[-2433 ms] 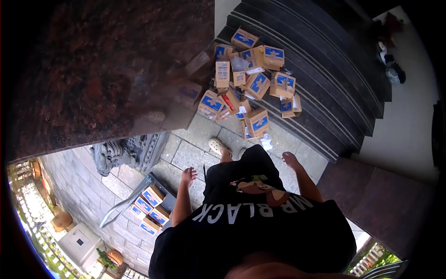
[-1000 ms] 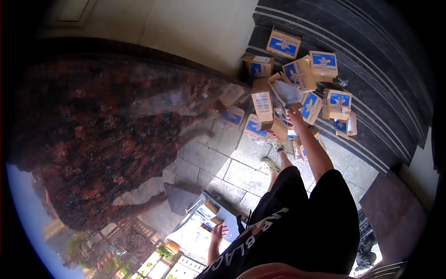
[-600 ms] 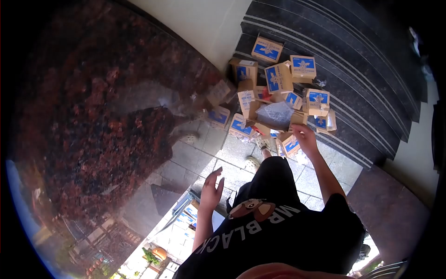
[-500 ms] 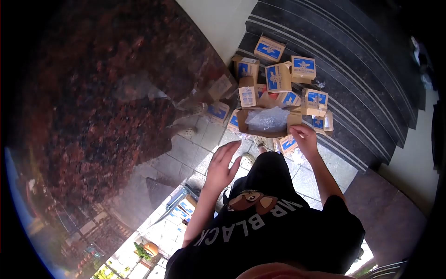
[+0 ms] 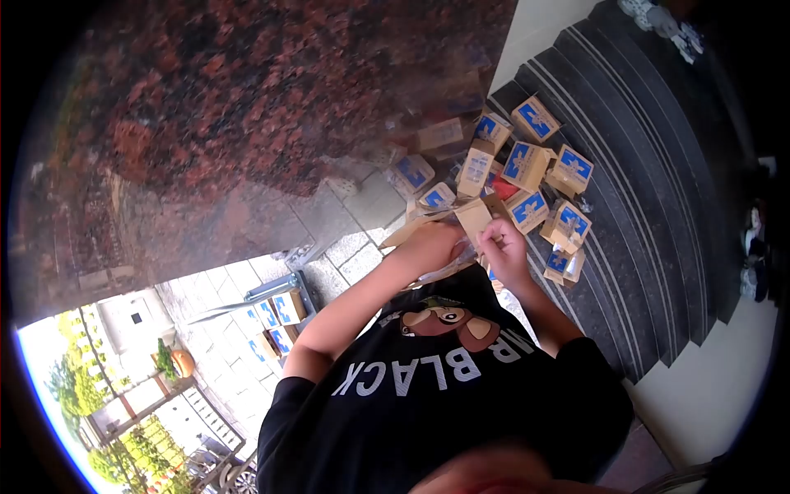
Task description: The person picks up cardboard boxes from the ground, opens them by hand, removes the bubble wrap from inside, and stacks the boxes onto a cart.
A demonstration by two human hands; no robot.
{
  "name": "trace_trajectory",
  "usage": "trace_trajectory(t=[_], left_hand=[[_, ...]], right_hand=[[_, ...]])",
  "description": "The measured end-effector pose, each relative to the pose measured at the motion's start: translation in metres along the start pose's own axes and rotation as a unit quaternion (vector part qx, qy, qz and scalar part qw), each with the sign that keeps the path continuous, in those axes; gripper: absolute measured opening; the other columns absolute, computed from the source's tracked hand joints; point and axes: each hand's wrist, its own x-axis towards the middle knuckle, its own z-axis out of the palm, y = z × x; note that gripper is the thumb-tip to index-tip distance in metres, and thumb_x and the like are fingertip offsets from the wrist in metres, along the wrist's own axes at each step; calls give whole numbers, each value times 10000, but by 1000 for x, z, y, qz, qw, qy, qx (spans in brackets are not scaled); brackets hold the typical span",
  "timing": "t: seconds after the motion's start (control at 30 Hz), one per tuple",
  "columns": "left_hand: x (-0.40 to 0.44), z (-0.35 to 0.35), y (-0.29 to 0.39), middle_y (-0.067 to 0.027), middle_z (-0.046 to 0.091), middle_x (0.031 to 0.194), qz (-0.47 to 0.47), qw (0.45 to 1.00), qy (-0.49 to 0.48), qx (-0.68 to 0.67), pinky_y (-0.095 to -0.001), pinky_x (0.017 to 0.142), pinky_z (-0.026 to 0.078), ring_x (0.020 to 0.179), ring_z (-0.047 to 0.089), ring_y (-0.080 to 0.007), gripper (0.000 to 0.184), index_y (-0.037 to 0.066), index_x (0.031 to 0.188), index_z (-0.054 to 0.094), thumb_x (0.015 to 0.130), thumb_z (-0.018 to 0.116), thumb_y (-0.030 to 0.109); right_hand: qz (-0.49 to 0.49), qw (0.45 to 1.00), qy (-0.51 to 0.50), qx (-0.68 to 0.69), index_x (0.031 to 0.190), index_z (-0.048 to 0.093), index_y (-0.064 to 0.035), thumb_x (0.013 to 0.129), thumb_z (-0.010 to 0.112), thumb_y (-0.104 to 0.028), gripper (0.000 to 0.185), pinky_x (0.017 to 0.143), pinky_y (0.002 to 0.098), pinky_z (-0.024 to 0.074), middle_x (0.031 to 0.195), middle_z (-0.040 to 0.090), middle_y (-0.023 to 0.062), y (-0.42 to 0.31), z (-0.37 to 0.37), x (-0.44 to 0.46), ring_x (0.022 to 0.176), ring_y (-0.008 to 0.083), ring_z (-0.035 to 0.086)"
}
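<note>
An open cardboard box (image 5: 472, 217) is held close in front of my body, its flaps raised. My right hand (image 5: 503, 249) is closed on the edge of its right flap, thumb against the fingers. My left hand (image 5: 442, 245) reaches in over the box opening, and its fingers are hidden by the box. A little clear plastic shows beside my hands; the rest of the contents cannot be seen from here. Beyond the box, several brown cartons with blue labels, such as this carton (image 5: 527, 167), lie jumbled on the lowest steps.
Dark stone steps (image 5: 638, 206) with pale stripes rise on the right. A polished reddish stone wall (image 5: 271, 123) on the left mirrors the cartons. Behind me to the left, a trolley (image 5: 276, 288) carrying more blue-labelled cartons stands on the paving (image 5: 234, 284).
My left hand has gone from free beside the box to inside its opening. The box is now nearer my body and tilted, hiding the clear plastic bag seen before. The view has turned.
</note>
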Motion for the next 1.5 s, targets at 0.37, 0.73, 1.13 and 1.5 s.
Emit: trace_trajectory(t=[0.37, 0.73, 1.13, 1.5], left_hand=[[-21, 54, -45, -194, 647, 1157, -159, 977, -131, -50, -389, 890, 480, 1063, 623, -324, 336, 15, 1179, 611, 873, 573, 149], [-260, 95, 12, -195, 621, 1195, -165, 569, 733, -334, -414, 977, 475, 1159, 588, -293, 249, -28, 1132, 563, 1022, 459, 170], [-339, 220, 6, -144, 152, 1582, -156, 437, 570, -678, -443, 1166, 214, 1446, 205, -297, 1257, 122, 1562, 41, 685, 676, 760], [-484, 267, 3, -121, 421, 1367, 18, 365, 654, -663, -371, 1062, 391, 1267, 440, -228, 745, 112, 1454, 264, 866, 692, 278]], right_hand=[[48, 988, -138, 57, 860, 491, -57, 920, 562, 27, 125, 658, 175, 379, 843, 484, -18, 27, 40, 9, 732, 33, 452], [166, 963, -199, 73, 874, 531, -123, 882, 584, -1, 134, 509, 158, 313, 817, 513, -70, 7, 76, 47, 624, -7, 415], [221, 906, -307, 188, 876, 463, -125, 890, 540, 44, 186, 636, 207, 406, 843, 526, -18, -6, 205, -25, 740, 67, 518], [106, 874, -459, 118, 878, 472, -109, 881, 542, 55, 179, 646, 203, 413, 890, 544, -3, -1, 326, -167, 778, 70, 523]])
